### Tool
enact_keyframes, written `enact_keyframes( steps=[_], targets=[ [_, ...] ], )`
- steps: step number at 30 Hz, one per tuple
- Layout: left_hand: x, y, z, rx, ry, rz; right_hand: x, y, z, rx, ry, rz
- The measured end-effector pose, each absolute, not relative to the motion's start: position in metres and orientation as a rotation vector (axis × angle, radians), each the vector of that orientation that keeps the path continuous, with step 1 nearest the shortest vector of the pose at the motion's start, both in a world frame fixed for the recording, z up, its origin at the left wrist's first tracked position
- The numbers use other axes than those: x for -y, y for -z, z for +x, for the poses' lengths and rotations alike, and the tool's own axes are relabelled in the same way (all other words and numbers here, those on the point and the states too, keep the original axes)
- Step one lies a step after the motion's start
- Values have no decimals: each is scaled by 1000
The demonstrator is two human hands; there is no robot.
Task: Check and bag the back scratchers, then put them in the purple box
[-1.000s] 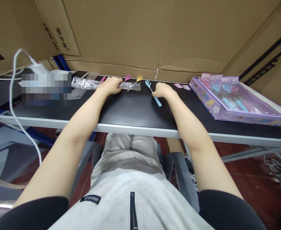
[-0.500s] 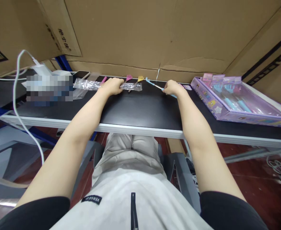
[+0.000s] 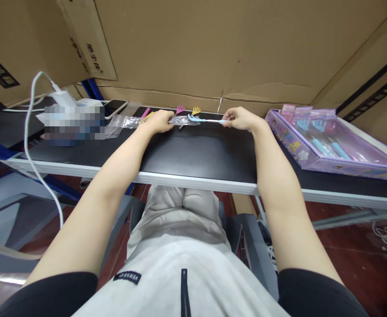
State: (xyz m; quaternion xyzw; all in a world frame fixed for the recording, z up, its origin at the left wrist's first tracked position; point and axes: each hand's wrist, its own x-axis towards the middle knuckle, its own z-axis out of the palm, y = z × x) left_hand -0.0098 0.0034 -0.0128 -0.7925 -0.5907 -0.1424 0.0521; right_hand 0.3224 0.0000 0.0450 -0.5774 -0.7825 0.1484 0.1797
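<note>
My right hand (image 3: 240,119) pinches a blue back scratcher (image 3: 209,120) by its handle, with the claw pointing left. That claw overlaps the right end of a long clear plastic sleeve (image 3: 182,121); whether it is inside or in front, I cannot tell. My left hand (image 3: 161,121) is closed on the sleeve near its middle. Behind the sleeve, a pink back scratcher (image 3: 180,109) and a yellow back scratcher (image 3: 196,110) lie on the black table, partly hidden by the sleeve and my left hand.
A purple display box (image 3: 312,155) with wrapped back scratchers stands at the right. To the left are a phone (image 3: 115,108), more clear plastic (image 3: 112,128) and a white charger with its cable (image 3: 31,163). Cardboard (image 3: 180,53) walls the back of the table (image 3: 200,156).
My right hand has turned the blue back scratcher level and brought its claw left to the sleeve's end. My left hand stays on the sleeve. The view has shifted slightly.
</note>
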Motion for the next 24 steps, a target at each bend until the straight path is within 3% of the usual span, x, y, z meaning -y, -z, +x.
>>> enact_keyframes(
  steps=[13, 24],
  targets=[
    [4, 8, -5, 1783, 341, -2422, 0, -45, 319, 2295, -13, -1759],
    [14, 3, 2, 1823, 299, -2412, 10, -48, 310, 2389, -82, -1702]
  ],
)
